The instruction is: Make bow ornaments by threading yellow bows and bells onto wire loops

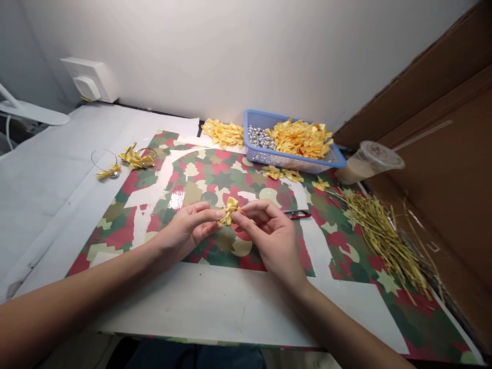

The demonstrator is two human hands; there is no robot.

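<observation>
Okay, so here's your setup: you're pinching a small yellow satin ribbon bow (pixel 229 211) between your 2 hands, right above the middle of a sheet of red-and-green star-patterned wrapping paper (pixel 215 177). Your left hand (pixel 184 230) and right hand (pixel 269 238) are both closed on it, with the fingertips (pixel 236 218) gripping from either side, so nothing's been released.

Just past your right hand sits a pair of red-handled scissors (pixel 295 214), partly tucked out of view. Further back is a blue plastic basket (pixel 284 162) holding a heap of loose yellow ribbon bows (pixel 300 138) and a pile of shiny silver beads (pixel 261 137) - plus another yellow bow pile (pixel 223 133) beside it.

Off to your left lie 2 thin wire rings with yellow bows (pixel 109 166) on them. To your right, there's a bundle of thin gold strips (pixel 384 241) and a clear plastic cup of milky drink (pixel 371 163) - handy, honestly.
</observation>
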